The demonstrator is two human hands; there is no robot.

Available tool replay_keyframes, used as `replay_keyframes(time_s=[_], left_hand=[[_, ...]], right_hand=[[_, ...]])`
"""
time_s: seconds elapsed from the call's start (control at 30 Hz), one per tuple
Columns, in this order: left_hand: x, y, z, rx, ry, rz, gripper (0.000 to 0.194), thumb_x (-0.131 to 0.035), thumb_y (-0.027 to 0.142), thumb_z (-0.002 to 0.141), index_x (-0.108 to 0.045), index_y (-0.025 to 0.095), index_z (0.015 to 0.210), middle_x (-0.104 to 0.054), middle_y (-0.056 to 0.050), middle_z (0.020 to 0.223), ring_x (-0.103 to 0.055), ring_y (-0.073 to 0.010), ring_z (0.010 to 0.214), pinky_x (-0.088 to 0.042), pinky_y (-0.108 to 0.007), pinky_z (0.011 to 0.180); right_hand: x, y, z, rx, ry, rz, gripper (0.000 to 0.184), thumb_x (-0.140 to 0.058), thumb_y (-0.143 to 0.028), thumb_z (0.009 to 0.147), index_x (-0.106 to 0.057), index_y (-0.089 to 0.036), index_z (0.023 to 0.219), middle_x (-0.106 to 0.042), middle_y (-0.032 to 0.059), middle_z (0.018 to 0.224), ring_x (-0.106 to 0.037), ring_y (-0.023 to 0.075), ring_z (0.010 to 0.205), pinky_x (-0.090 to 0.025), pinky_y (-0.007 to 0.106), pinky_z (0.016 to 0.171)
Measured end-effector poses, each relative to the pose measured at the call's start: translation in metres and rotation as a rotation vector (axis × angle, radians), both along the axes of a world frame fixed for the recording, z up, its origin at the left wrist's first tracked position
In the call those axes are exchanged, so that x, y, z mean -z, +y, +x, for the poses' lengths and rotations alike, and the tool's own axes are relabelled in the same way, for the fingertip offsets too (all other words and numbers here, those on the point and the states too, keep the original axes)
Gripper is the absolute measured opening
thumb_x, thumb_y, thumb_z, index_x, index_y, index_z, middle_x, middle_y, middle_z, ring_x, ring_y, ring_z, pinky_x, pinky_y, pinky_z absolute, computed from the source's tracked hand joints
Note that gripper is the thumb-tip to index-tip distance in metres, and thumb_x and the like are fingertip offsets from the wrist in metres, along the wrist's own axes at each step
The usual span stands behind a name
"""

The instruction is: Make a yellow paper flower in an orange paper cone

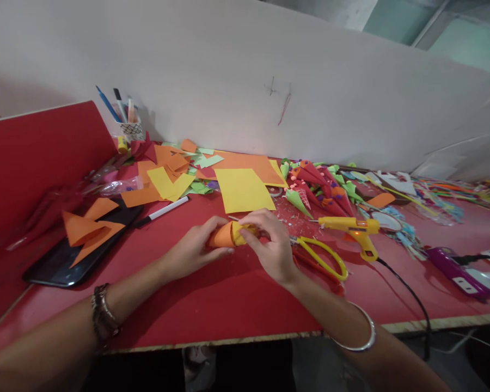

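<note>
The worktop (179,310) is red, the wall (212,81) off-white. The glue gun (347,225) is yellow with a black cord (408,294); the power strip (459,272) purple. One sheet (245,190) is plain yellow. The cup (131,130) has a dark crisscross pattern on white. The tray (69,267) is black.

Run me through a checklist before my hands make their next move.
1. Left hand steadying the rolled orange paper: ok.
2. Right hand on the yellow paper at the roll's end: ok.
3. Glue gun lying on the table, touching neither hand: ok, though its nozzle points toward the right hand's side.
4. Glue gun hot enough: cannot tell.
5. Scissors fully closed: cannot tell, as their blades are mostly hidden.
6. Table free of loose scraps: not ok, as they are heaped beyond the left hand.
</note>
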State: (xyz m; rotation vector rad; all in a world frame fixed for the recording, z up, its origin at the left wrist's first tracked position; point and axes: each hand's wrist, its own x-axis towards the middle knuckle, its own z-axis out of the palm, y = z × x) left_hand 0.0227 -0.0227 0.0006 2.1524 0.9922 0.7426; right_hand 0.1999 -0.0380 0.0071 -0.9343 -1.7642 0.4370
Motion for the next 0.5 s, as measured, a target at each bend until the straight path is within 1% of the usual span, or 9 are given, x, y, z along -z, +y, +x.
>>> replay_keyframes(time_s=[0.23,0.37,0.5], left_hand=[[-0.0007,-0.0004,-0.0007,0.043,-0.035,0.009,0.033,-0.053,0.036,0.078,-0.043,0.019,0.103,-0.056,-0.003,0.098,-0.055,-0.0144,0.083,-0.043,-0.024,0.072],[-0.0003,-0.0004,-0.0005,0.056,-0.039,-0.023,0.036,-0.055,0.036,0.076,-0.042,0.018,0.104,-0.055,-0.003,0.098,-0.054,-0.0144,0.083,-0.043,-0.024,0.072],[-0.0013,0.0012,-0.0002,0.069,-0.072,-0.082,0.032,-0.056,0.035,0.074,-0.044,0.017,0.098,-0.055,-0.001,0.091,-0.052,-0.0137,0.079,-0.042,-0.024,0.071]], right_hand=[[0.0011,0.0006,0.0021,-0.049,-0.027,0.005,0.007,-0.055,-0.022,0.079,-0.061,-0.025,0.083,-0.053,0.0017,0.084,-0.054,0.0142,0.081,-0.044,0.028,0.070],[0.0010,0.0007,0.0025,-0.055,-0.040,0.023,0.006,-0.056,-0.022,0.078,-0.061,-0.024,0.081,-0.053,0.0015,0.083,-0.054,0.0135,0.079,-0.044,0.028,0.071],[0.0002,0.0009,0.0034,-0.100,-0.054,0.045,0.007,-0.057,-0.020,0.078,-0.063,-0.023,0.082,-0.051,0.0014,0.082,-0.053,0.0126,0.078,-0.043,0.028,0.071]])
